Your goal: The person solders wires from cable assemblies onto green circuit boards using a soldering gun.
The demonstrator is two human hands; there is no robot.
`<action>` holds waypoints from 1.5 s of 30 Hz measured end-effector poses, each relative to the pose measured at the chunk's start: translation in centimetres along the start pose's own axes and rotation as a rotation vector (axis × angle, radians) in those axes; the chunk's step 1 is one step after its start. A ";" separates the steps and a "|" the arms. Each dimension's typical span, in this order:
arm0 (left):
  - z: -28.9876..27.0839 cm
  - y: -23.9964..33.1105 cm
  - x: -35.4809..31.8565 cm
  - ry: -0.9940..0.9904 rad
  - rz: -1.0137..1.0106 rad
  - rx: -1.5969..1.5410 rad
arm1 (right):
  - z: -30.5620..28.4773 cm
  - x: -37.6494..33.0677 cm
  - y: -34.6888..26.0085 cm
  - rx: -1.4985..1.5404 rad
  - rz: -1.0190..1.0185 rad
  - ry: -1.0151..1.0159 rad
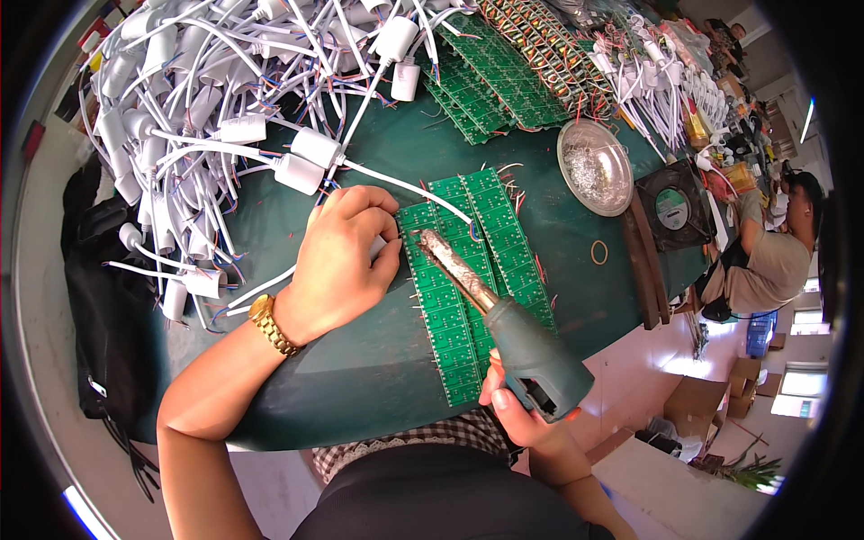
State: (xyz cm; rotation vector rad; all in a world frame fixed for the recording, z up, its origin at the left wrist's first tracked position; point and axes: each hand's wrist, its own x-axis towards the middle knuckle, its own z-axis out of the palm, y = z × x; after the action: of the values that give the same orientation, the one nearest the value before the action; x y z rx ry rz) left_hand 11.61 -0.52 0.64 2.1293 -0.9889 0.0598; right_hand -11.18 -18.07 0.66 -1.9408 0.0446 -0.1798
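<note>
Soldering gun [504, 328] is gripped by the right hand [517, 409] at its green pistol-style handle, low centre-right of the view; its long scorched barrel is angled up-left, tip resting at the top of a green circuit board strip [445, 297]. Several such strips are laid side by side on the dark green desk [585, 297], short wire ends sticking out along their edges. The left hand [342, 261] is curled shut just left of the strips, fingers pinched at the board edge near the tip; a white cable [405, 186] runs from it up-left to a white cylindrical housing [315, 147]. What exactly is pinched cannot be told, fingers cover it. A gold watch [270, 326] is worn on the left wrist. Upper left, a big tangled pile of white housings with cables [180, 108] is stacked on the desk. More green board panels [490, 76] are laid at the top centre. A round metal dish [594, 166] with solder scraps is set right of the strips, a small black fan [670, 207] just beyond it, a rubber band [599, 252] lying below the dish. Another person [774, 256] is seated at far right.
</note>
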 end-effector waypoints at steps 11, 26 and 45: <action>0.0 -0.3 -0.1 0.026 0.013 -0.013 | -0.2 0.3 -1.0 0.267 0.157 0.016; 0.1 -0.5 -0.2 0.062 0.105 0.002 | 0.2 1.1 -1.9 0.343 0.133 0.053; 0.1 -0.5 -0.2 0.041 0.092 0.030 | -0.2 0.4 -0.7 0.014 0.096 -0.020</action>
State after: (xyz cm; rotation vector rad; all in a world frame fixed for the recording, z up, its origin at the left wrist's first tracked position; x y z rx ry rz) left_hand 11.81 -0.30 0.20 2.1006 -1.0677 0.1633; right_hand -10.81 -18.06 1.44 -1.9221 0.1228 -0.0968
